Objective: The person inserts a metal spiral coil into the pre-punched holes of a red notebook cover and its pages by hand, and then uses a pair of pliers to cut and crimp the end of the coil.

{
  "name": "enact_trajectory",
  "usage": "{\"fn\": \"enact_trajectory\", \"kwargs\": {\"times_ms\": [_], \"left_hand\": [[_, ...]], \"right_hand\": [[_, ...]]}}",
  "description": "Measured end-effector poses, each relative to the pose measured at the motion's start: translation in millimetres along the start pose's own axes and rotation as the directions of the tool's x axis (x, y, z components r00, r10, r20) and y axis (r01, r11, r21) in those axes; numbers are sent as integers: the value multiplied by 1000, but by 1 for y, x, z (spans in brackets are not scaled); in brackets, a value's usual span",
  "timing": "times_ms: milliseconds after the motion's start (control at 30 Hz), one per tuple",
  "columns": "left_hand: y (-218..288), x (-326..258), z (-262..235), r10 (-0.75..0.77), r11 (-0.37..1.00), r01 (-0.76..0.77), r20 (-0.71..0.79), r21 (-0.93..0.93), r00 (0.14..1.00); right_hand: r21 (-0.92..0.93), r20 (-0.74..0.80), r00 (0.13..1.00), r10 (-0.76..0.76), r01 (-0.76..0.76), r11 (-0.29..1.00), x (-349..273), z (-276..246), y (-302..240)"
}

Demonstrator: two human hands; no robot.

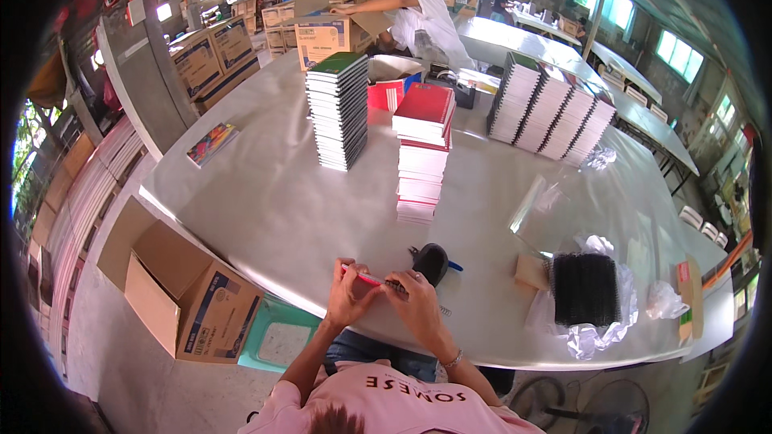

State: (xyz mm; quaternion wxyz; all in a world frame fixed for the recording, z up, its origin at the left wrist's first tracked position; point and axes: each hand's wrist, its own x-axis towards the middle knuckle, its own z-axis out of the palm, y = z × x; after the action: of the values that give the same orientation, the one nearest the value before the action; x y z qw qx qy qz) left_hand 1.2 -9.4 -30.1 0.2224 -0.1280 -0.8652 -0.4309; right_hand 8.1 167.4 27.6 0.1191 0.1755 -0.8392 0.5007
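Note:
Near the table's front edge, my left hand [351, 296] pinches the left end of a thin red notebook [367, 277], which is seen edge-on. My right hand [415, 299] grips its other end, where a dark spiral binding coil seems to lie along the edge; the fingers partly hide it. Just beyond the right hand rest a black rounded object [432, 262] and a blue pen [456, 267]. A small loose coil piece [445, 311] lies beside the right wrist. Straight ahead rises a stack of red notebooks [422, 165], with a taller stack of green-covered spiral notebooks [336, 116] to its left.
Black binding coils [585, 289] lie bundled on crumpled plastic at right. Rows of spiral notebooks [547, 112] stand at the far right. An open carton [217, 313] and a green plastic stool [256, 337] are left of me. Across the table a person [434, 28] reaches into a box.

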Motion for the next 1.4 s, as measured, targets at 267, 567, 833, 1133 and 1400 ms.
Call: {"fn": "enact_trajectory", "kwargs": {"times_ms": [267, 567, 833, 1133, 1400], "left_hand": [[-1, 4, -1, 51, 997, -48, 47, -53, 998], [-9, 22, -19, 70, 981, -39, 162, -190, 984], [-23, 57, -25, 157, 958, -104, 185, -269, 970], [-37, 56, -7, 133, 949, -62, 214, -310, 968], [-27, 56, -13, 14, 887, 127, 300, -445, 954]], "right_hand": [[-33, 22, 999, -24, 25, 999, -1, -3, -1], [-479, 84, 995, 54, -7, 878, 34, -58, 46], [-390, 364, 896, 253, -100, 915, 35, -57, 78], [108, 339, 887, 313, -367, 924, 30, -56, 24], [94, 349, 843, 409, -466, 880, 5, -40, 22]]}}
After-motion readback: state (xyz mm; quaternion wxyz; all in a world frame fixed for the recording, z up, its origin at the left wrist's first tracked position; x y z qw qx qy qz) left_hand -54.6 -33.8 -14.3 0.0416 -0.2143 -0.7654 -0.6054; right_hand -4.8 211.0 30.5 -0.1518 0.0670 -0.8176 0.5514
